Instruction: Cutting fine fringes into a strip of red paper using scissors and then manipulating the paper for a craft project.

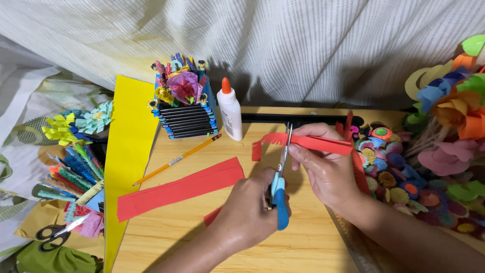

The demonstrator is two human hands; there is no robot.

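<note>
One box (188, 121) at the back of the worktop (227, 237) has ribbed black walls and is packed with paper flowers (183, 87) in purple, pink and yellow. Beside it stands a white glue bottle (230, 112) with an orange cap. Left hand (250, 207) comes in low from the bottom edge, knuckles up, its grip clamped through the blue handles of the scissors (279, 187), blades pointing away and biting into the strip (303, 142). Right hand (326, 167) reaches from the right, its grip pinched on that red paper strip, held just above the wood, near end fringed with short cuts. A wider red band (179, 189) lies flat to the left, with a yellow pencil (177, 160) behind it and a stiff yellow sheet (126, 167) on the edge. Coiled paper discs (386, 162) cluster at right.
</note>
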